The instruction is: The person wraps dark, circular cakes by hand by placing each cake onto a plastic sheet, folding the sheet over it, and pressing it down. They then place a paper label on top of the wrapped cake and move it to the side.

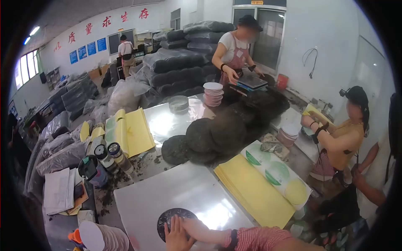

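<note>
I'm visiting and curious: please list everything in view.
Board: one, grey, front centre
Disc: one, black, on the board
Sheets: two piles, yellow, left and right
Printed paper: several, green-white, beside those sheets
Pads: several, black, centre
Paper rounds: three stacks, pinkish-white, front left, back, right
Jars: two, clear, left
Mug: one, dark, beside jars
Bucket: one, red, back
Packs: many, dark, back and left
Co-workers: at least four, mixed clothing, back and right
Left hand: one, bare, at the disc
Right hand: one, bare, on disc

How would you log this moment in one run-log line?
left hand and right hand: laid on dark disc | dark disc: on pale board | yellow sheets: at board's right edge | dark rounds: beyond board
</note>
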The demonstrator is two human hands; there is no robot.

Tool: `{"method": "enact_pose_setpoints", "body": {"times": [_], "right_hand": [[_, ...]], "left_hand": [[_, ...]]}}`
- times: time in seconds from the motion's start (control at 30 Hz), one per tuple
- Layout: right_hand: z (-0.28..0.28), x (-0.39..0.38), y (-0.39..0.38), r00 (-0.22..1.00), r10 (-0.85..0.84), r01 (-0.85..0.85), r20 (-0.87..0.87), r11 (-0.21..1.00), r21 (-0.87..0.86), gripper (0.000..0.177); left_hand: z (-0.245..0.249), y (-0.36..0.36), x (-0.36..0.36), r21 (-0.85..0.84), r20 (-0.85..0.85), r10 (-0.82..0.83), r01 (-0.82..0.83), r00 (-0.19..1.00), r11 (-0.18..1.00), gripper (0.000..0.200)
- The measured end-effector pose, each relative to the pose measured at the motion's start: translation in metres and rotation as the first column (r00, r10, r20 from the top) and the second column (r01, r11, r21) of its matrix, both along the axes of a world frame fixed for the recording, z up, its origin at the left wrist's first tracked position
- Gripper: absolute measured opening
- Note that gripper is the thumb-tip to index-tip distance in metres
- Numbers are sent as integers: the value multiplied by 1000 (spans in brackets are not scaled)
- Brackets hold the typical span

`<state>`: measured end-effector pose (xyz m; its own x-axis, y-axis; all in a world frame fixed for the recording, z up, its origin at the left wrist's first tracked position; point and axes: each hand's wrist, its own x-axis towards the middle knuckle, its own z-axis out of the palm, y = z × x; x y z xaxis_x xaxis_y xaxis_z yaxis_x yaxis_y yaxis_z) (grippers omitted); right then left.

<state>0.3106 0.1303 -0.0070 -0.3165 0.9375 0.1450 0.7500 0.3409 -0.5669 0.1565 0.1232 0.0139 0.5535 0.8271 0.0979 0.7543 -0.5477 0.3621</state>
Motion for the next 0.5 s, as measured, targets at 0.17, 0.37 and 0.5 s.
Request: {"method": "enact_pose_setpoints", "body": {"times": [0.17,0.37,0.5], "right_hand": [[15,6,5,997,63,-60,-46,995,75,27],[6,83,18,999,-20,35,-44,926,376,14],[-52,300,-27,622,-778,632,91,567,528,30]], "left_hand": [[9,-1,4,-24,-53,4,-5,999,1000,71],[-16,4,-2,-52,-84,-17,13,996,999,80],[7,1,5,-10,-138,-3,2,990,1000,71]]}}
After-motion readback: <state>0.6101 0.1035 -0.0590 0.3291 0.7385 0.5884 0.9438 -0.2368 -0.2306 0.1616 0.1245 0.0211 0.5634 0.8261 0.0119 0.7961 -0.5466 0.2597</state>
